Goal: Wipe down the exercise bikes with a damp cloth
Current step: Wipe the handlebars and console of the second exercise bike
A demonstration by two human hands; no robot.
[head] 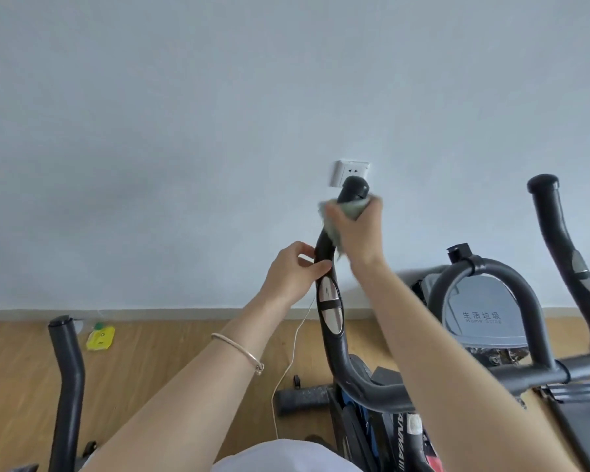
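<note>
A person's right hand [353,229] clamps a green cloth [332,235] around the upper end of an exercise bike's handlebar [336,349], just below its capped tip. The left hand [292,275] grips the same bar lower down, just above the silver pulse sensor [331,310]. The bar's long axis climbs steeply away from the person toward the wall, so any downward stroke would likely carry the cloth straight toward the steadying left hand, while the second handlebar [559,240] stands well apart on the right-hand side.
</note>
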